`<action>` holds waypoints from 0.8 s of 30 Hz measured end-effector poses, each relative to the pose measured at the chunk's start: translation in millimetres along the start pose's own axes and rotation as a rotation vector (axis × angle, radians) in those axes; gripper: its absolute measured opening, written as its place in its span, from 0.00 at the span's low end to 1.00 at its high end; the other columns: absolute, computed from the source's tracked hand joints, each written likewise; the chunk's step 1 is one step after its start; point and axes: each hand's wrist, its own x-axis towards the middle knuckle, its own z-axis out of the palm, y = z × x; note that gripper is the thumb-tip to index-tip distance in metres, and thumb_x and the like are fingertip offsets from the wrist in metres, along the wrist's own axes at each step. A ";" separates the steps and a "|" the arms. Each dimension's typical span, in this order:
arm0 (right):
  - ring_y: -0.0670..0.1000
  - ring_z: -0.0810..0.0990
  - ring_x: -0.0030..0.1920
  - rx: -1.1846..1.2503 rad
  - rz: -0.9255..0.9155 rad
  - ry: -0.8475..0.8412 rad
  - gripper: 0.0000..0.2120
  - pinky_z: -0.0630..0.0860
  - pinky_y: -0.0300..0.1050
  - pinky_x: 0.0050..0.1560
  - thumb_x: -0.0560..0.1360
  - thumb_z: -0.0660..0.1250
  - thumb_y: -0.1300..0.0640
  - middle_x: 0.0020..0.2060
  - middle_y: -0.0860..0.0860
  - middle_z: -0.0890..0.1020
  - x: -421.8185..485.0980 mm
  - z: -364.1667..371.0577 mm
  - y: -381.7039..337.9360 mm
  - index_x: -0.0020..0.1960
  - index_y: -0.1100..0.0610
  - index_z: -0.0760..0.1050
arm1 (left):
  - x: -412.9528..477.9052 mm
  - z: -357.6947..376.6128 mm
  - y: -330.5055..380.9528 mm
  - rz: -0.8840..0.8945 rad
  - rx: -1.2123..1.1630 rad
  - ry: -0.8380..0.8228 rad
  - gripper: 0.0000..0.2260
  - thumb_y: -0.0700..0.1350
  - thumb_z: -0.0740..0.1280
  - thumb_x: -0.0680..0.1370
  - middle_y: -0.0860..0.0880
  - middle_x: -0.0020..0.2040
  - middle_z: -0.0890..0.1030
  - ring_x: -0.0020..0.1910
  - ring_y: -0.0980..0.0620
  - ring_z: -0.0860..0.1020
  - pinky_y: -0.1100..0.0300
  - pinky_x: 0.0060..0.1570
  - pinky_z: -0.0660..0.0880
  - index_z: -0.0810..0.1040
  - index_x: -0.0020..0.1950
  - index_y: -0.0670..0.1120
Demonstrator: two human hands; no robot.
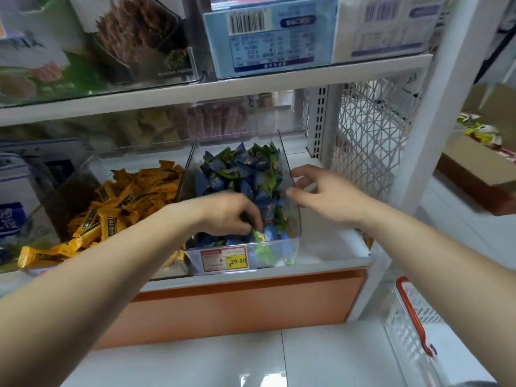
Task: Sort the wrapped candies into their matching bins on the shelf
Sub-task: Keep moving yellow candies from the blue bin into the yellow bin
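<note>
Plainly, a green candy (258, 236) sat at the 6 o'clock end of the clear bin (293, 248), just behind its front wall. The left hand (229, 213) reached down into the bin with fingers curled, their tips pinching that candy. Around it lay the rest of the candies (245, 169), blue and green wrappers mixed and heaped toward 12 o'clock; their print was too small to read.

At 3 o'clock the right hand (321, 195) was half curled at the bin's side wall, thumb tip and forefinger tip both at the wall's edge. Whether it gripped the wall or only touched it I could not tell.

On the bin's front hung a price tag (224, 259), red-framed, with "¥29.80" on a yellow patch; its smaller lines were illegible. At 9 o'clock a second bin (92, 163) held yellow bars (134, 196) with dark labels, blurred beyond reading. Both bins stood on the white shelf (335, 247), which had an orange panel beneath.

At 12 o'clock, on the shelf above, stood a blue box (268, 37) showing a barcode and a printed table, neither readable. A white mesh panel (368, 135) closed the shelf at 2 o'clock. Beyond it a carton (474, 174) held yellow-green packets, and at 4 o'clock was a white basket (407, 317) with a red handle.
</note>
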 end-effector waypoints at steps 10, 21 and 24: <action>0.49 0.81 0.47 0.022 -0.013 0.009 0.24 0.73 0.44 0.47 0.76 0.66 0.42 0.47 0.41 0.79 2.7 3.8 1.1 0.69 0.51 0.69 | 23.3 16.2 36.8 0.118 -0.158 0.562 0.07 0.47 0.69 0.73 0.55 0.42 0.78 0.42 0.52 0.78 0.69 0.38 0.71 0.80 0.50 0.48; 0.46 0.81 0.46 0.076 0.000 -0.020 0.25 0.72 0.42 0.45 0.76 0.66 0.41 0.48 0.42 0.79 2.2 1.7 5.3 0.69 0.49 0.69 | 27.0 15.0 13.7 -0.145 -0.146 0.017 0.17 0.61 0.60 0.80 0.52 0.42 0.80 0.42 0.51 0.77 0.59 0.41 0.70 0.80 0.44 0.51; 0.46 0.80 0.47 0.074 -0.001 -0.022 0.25 0.72 0.42 0.45 0.77 0.66 0.41 0.49 0.43 0.79 1.7 1.4 4.2 0.70 0.50 0.69 | 30.6 16.0 18.8 -0.166 -0.170 0.140 0.21 0.57 0.61 0.81 0.54 0.25 0.71 0.25 0.59 0.69 0.63 0.27 0.61 0.70 0.30 0.50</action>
